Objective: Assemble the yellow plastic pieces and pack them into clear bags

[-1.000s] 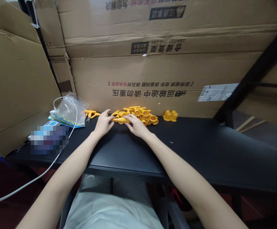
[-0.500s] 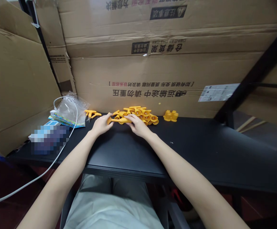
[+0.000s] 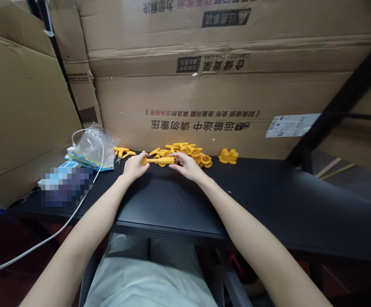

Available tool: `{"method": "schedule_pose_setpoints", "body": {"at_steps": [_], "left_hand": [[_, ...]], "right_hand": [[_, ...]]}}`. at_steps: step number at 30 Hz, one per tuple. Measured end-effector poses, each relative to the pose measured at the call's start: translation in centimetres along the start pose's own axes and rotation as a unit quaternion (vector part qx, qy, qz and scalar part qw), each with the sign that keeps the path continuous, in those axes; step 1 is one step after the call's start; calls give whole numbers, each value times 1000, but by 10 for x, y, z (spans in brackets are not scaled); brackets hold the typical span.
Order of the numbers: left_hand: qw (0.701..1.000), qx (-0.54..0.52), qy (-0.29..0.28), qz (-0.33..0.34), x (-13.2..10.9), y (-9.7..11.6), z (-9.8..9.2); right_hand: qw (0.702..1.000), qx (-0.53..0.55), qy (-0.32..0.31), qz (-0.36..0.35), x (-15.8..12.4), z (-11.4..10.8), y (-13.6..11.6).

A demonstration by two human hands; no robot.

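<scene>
While the left hand (image 3: 134, 167) grips one end of a yellow piece (image 3: 164, 160) at the frame's centre, the right hand (image 3: 188, 167) holds its other end; behind it lies a yellow pile (image 3: 196, 152), then printed cardboard (image 3: 179, 94).

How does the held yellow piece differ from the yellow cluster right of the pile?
The held piece is long and slender; the yellow cluster is short and blocky. The held piece runs sideways between the left hand and right hand; the yellow cluster sits on the black table, untouched. Both are yellow.
</scene>
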State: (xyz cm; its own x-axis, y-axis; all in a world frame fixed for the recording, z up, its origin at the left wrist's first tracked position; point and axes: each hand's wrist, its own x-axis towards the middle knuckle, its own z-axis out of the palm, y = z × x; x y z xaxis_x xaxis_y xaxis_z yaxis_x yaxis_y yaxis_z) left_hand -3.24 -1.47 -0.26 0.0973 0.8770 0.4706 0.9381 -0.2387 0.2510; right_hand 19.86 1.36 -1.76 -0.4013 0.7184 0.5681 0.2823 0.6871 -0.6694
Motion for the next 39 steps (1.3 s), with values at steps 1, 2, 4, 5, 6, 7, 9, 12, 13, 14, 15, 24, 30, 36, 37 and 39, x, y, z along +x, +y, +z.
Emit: {"method": "schedule_pose_setpoints", "body": {"at_steps": [1, 2, 4, 5, 6, 7, 9, 12, 13, 14, 15, 24, 30, 36, 37, 39], "left_hand": [[1000, 0, 4, 7, 0, -1, 0], [1000, -2, 9, 16, 0, -1, 0], [999, -5, 20, 33, -1, -2, 0], [999, -8, 24, 39, -2, -1, 0], [999, -10, 28, 43, -2, -1, 0], [998, -12, 30, 45, -2, 1, 0], [998, -15, 32, 42, -3, 3, 0], [999, -16, 28, 27, -3, 6, -1], [999, -15, 26, 20, -2, 7, -1], [999, -13, 25, 14, -2, 7, -2], [1000, -10, 25, 8, -2, 6, -2], [1000, -2, 21, 14, -4, 7, -3], [999, -17, 31, 26, -5, 10, -3], [1000, -17, 25, -9, -3, 8, -3], [999, -15, 26, -12, -2, 7, -3], [999, -12, 27, -13, -2, 6, -3]], "right_hand": [[999, 29, -1, 22, 0, 0, -1], [998, 53, -2, 43, 0, -1, -3], [994, 81, 0, 79, 0, 0, -7], [991, 90, 4, 99, 0, 0, -10], [988, 98, 8, 120, 0, 1, -14], [984, 105, 13, 145, 0, 2, -16], [973, 116, 26, 197, 0, 5, -21], [960, 122, 33, 252, 1, 6, -26], [957, 124, 25, 261, 1, 6, -26], [956, 129, 10, 265, 1, 6, -26], [955, 137, -9, 264, 1, 5, -26], [945, 209, -38, 249, -3, 3, -24], [930, 191, 0, 314, 0, 10, -33], [928, 180, -31, 325, 2, -2, -37], [933, 185, -27, 308, 1, -4, -37], [945, 183, -13, 271, 1, -6, -35]]}}
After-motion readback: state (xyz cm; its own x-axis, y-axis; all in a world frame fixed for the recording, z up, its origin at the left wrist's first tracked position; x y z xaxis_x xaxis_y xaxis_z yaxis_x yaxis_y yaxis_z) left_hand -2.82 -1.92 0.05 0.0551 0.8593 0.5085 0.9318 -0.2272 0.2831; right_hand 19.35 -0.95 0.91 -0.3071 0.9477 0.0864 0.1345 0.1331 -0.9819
